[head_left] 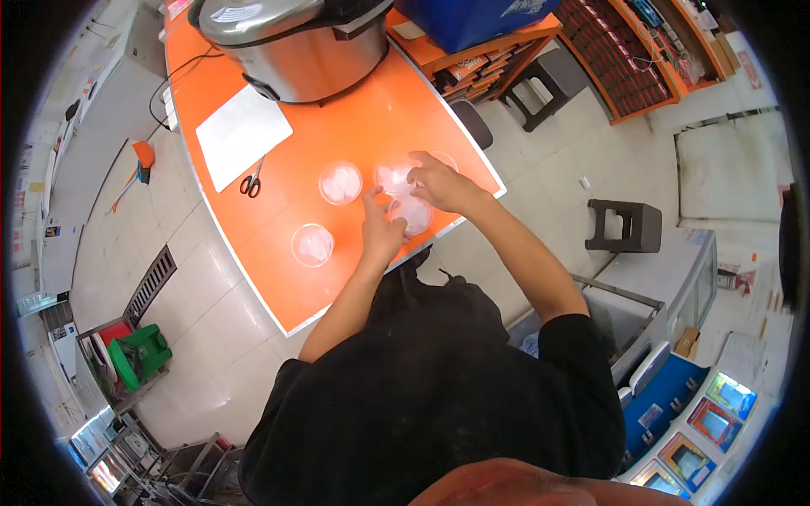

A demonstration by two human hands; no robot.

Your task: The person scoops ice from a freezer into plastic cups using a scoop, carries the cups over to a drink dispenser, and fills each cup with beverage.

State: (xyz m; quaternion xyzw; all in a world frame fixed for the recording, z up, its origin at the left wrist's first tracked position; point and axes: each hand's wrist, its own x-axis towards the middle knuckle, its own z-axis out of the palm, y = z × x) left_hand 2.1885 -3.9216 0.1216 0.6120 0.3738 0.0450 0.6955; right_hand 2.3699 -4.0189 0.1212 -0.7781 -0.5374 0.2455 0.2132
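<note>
While left fingers (372, 202) spread beside nearer tub (413, 215), right fingers (419, 159), parted, overlap farther tub (392, 176).

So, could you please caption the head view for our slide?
Left hand and right hand among clear round containers on an orange table.

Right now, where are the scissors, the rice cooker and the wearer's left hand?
Black-handled scissors (254, 180): head view, where the handles meet.
Stainless-steel rice cooker (308, 66): head view, metal side wall.
Left hand (382, 234): head view, back of the hand.
</note>
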